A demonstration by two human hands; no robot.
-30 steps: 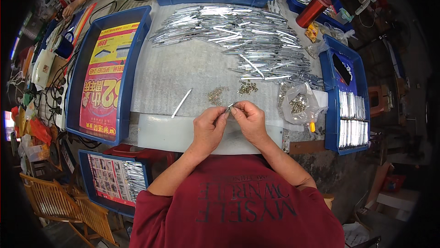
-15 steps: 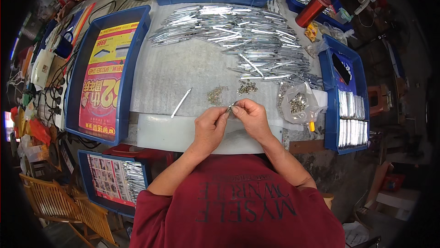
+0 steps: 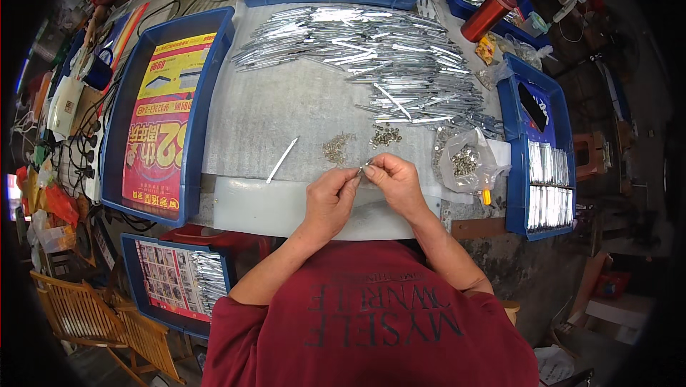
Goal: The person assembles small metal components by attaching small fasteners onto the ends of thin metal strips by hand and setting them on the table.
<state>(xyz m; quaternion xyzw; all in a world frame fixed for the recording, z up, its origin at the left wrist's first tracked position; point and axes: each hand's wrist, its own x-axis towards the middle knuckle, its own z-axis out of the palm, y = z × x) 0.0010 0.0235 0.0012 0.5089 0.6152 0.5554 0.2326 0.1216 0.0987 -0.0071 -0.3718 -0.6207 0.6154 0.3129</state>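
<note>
My left hand (image 3: 330,202) and my right hand (image 3: 397,185) meet above the front of the table, both closed with fingertips pinched together. Between them is a small shiny metal piece (image 3: 364,167), mostly covered by the fingers, so its exact kind is unclear. Just beyond the hands lie a pile of tiny brass-coloured parts (image 3: 335,148) and a pile of small round metal parts (image 3: 386,136). A single slim silvery metal strip (image 3: 281,161) rests apart to the left. Farther back spreads a large heap of similar strips (image 3: 357,40).
A clear plastic bag of small metal parts (image 3: 466,161) stands right of my hands. Blue trays flank the work area: one lined with printed paper (image 3: 191,137) at left, one holding rows of strips (image 3: 550,226) at right. A red cylindrical flask (image 3: 489,14) leans at the back right.
My hands stay nearly in place over the table's front, the fingertips shifting slightly around the small metal piece. The loose strip and the piles look unchanged.
</note>
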